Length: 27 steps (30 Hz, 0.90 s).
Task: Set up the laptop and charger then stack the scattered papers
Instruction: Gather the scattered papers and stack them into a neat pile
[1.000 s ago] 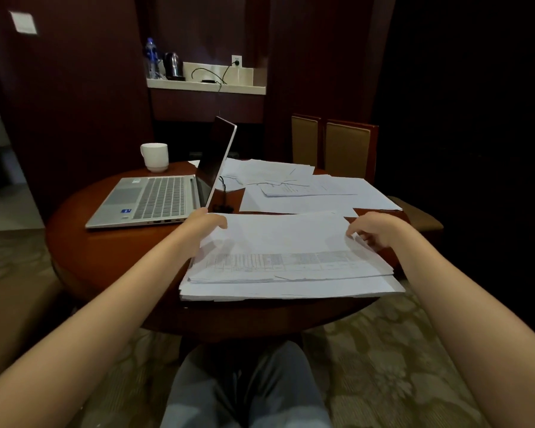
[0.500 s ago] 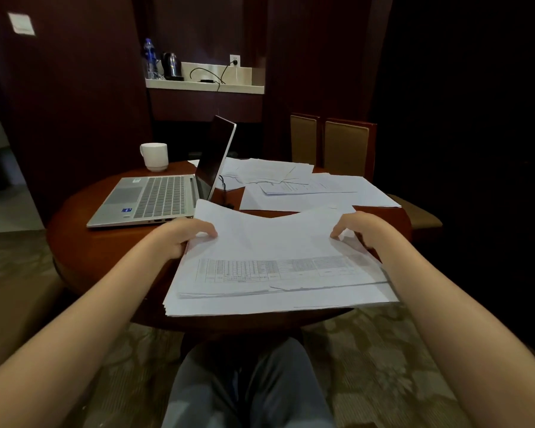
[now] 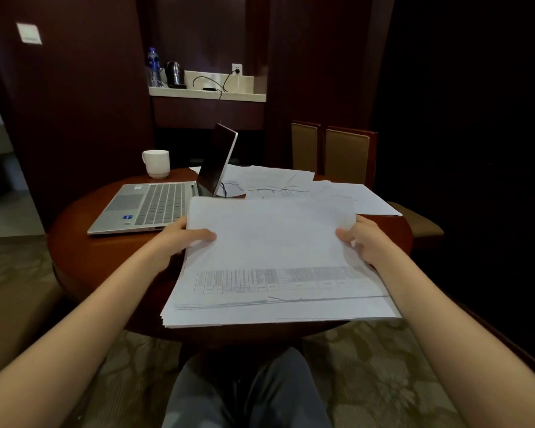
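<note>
Sitting at the round brown table (image 3: 84, 261), I hold a big stack of papers (image 3: 275, 242) over its near side. The stack's near edge sticks out past the table toward my legs. The top sheet has a grid of small boxes near the bottom. The open laptop (image 3: 155, 205) sits on the table just left of the stack. More loose papers (image 3: 278, 180) lie spread behind the stack. My left hand (image 3: 179, 239) pinches the stack's left side, thumb on top. My right hand (image 3: 365, 239) pinches the right side the same way. A white cup (image 3: 156, 163) stands behind the laptop.
</note>
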### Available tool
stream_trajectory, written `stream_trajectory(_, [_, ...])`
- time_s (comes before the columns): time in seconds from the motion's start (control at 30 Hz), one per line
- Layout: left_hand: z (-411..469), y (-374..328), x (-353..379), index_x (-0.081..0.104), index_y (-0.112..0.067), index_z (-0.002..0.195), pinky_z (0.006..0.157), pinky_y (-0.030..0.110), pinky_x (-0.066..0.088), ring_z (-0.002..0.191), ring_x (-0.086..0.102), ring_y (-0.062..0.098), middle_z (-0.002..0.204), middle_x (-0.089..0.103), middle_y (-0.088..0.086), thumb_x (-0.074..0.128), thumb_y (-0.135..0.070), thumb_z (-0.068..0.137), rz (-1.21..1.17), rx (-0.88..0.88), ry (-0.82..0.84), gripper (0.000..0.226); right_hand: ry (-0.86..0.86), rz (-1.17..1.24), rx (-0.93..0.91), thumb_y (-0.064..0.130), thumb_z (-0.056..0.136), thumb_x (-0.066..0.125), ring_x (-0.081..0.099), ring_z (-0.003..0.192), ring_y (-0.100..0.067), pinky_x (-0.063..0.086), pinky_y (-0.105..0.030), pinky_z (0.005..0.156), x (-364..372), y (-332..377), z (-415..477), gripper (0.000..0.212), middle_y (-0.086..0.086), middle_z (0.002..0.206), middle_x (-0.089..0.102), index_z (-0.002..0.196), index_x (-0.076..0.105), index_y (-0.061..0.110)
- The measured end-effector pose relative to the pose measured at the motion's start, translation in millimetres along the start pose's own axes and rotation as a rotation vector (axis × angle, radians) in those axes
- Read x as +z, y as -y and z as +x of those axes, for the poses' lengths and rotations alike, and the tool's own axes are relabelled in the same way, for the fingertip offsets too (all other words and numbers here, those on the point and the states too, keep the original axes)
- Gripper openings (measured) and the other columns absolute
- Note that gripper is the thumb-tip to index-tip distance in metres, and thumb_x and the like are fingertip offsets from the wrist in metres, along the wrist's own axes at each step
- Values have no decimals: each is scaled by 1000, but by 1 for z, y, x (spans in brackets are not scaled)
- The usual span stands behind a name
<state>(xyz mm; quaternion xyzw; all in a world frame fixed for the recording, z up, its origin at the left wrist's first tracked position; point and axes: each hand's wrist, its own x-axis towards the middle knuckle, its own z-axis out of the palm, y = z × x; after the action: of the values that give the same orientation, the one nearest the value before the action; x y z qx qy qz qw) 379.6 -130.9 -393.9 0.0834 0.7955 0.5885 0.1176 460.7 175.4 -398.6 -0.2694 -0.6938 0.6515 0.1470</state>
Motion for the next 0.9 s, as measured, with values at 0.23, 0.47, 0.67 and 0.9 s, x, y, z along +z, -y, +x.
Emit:
stream_trajectory(0.23, [0, -12, 8, 48, -3, 127, 86, 38, 47, 98, 61, 27, 125, 59, 16, 62, -7, 86, -285, 62, 4, 43, -71, 151, -350, -3, 89, 54, 61, 98, -23, 55, -37, 80, 1, 21, -17, 34, -6, 114, 61, 117, 52, 15])
stream_trajectory(0.47, [2, -76, -2, 47, -8, 128, 88, 35, 49, 105, 58, 21, 118, 58, 7, 63, -4, 84, -338, 513, -246, 46, -106, 260, -699, -3, 89, 56, 58, 105, -24, 53, -32, 84, -2, 70, -17, 38, -2, 110, 59, 124, 46, 7])
stream_trajectory(0.67, [12, -55, -2, 47, -18, 118, 76, 23, 51, 89, 58, 7, 98, 59, -10, 65, -15, 84, -347, 540, -252, 39, 33, 283, -643, 18, 70, 76, 63, 94, -14, 54, -19, 68, 6, 49, -12, 60, 2, 107, 62, 121, 46, 10])
stream_trajectory(0.9, [18, -32, 7, 46, -8, 128, 85, 34, 51, 103, 58, 22, 114, 59, 5, 68, -16, 81, -369, 524, -232, 52, -44, 224, -554, 18, 87, 63, 60, 109, -28, 53, -33, 85, 18, 9, -4, 38, -6, 116, 61, 122, 52, 7])
